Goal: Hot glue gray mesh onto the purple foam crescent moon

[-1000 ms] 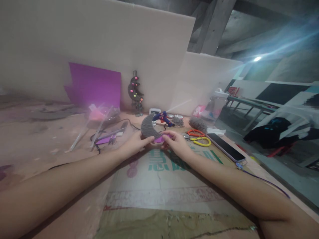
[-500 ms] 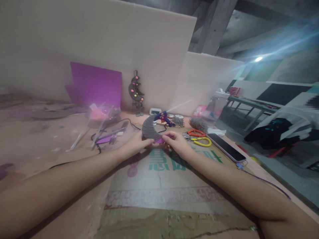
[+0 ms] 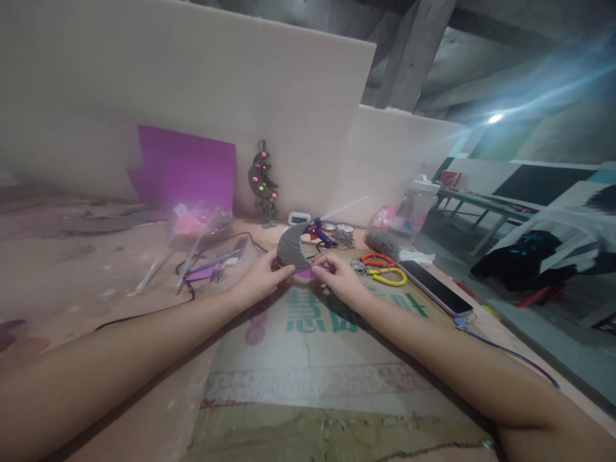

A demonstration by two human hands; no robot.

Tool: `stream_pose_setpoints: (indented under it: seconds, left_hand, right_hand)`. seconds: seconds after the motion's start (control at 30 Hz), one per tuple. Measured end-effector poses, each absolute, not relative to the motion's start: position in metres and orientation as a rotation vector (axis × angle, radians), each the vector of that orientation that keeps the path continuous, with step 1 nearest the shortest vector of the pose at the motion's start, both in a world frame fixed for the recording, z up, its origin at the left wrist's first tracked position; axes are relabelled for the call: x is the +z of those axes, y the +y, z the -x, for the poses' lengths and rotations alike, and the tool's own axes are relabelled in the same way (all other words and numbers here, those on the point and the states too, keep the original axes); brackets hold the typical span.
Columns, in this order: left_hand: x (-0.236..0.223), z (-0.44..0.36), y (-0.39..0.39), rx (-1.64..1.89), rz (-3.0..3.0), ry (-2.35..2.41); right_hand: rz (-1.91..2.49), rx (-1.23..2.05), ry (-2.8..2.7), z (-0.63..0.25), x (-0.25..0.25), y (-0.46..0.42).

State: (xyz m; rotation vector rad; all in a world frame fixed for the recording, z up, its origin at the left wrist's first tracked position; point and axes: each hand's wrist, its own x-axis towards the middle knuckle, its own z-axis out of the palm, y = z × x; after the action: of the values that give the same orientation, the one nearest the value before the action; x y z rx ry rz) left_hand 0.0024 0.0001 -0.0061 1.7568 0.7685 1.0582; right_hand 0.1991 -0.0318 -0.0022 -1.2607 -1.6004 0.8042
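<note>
A crescent moon shape [image 3: 291,247] wrapped in grey yarn is held up over the cardboard, its lower tip still bare purple. My left hand [image 3: 264,279] grips it at the lower left, thumb on the front and fingers behind. At the purple tip, my right hand [image 3: 337,276] is closed with thumb and forefinger pinched together; whether a yarn strand lies in the pinch is too small to tell. Just behind the crescent lies a blue glue gun [image 3: 320,232] with a small red light. A grey yarn ball [image 3: 382,242] sits farther right.
Orange-handled pliers [image 3: 378,260], yellow-handled pliers [image 3: 391,277] and a phone [image 3: 436,287] lie to the right. Printed cardboard [image 3: 308,372] covers the table front. Purple sheets [image 3: 187,167] and a decorated moon hanging [image 3: 262,176] lean on the back board. Clear glue sticks [image 3: 156,266] are at left.
The crescent has turned slightly in my hands and shifted a little to the right. My right fingers have curled more at the purple tip. The camera view has moved slightly.
</note>
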Motion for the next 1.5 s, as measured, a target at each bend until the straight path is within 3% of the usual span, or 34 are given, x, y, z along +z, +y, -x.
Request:
stream_pose_setpoints:
  seconds: [0.3,1.5]
  left_hand:
    - [-0.004,-0.004,-0.001,1.052,-1.716,0.876]
    - [-0.018,-0.002,0.009,1.144,-1.618,0.847]
  right_hand:
    - [1.263,0.913,-1.557,-0.197,0.003,-0.035]
    - [1.219,0.786,-1.555,-0.199,0.007,-0.036]
